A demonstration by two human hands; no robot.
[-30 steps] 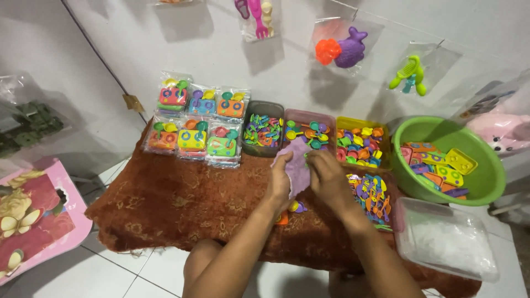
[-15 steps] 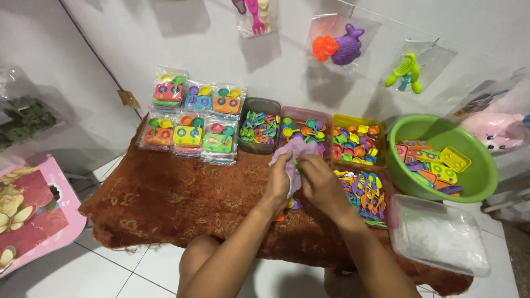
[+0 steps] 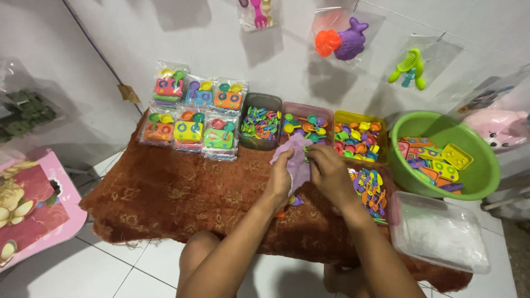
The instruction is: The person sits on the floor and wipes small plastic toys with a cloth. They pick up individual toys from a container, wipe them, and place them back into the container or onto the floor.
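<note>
Both my hands meet over the brown patterned cloth (image 3: 165,193), holding a light purple plastic piece (image 3: 297,157) between them. My left hand (image 3: 280,179) grips its left side and lower edge. My right hand (image 3: 327,172) pinches its right side, fingers curled. A few small coloured toy bits (image 3: 292,202) lie on the cloth just under my hands. Beyond the hands stand three small tubs of bright plastic toy pieces: a dark one (image 3: 261,128), a pink one (image 3: 307,122) and a yellow one (image 3: 359,135).
Several bagged toy sets (image 3: 190,118) lie at the cloth's far left. A green basin (image 3: 480,176) of coloured moulds, a tray of colourful tools (image 3: 369,190) and a clear lidded box (image 3: 439,232) sit right. Bagged toys (image 3: 342,38) hang on the wall. A pink board (image 3: 33,204) lies on the floor.
My hands stay together on the purple piece, turning it slightly. The view has shifted a little to the left and down.
</note>
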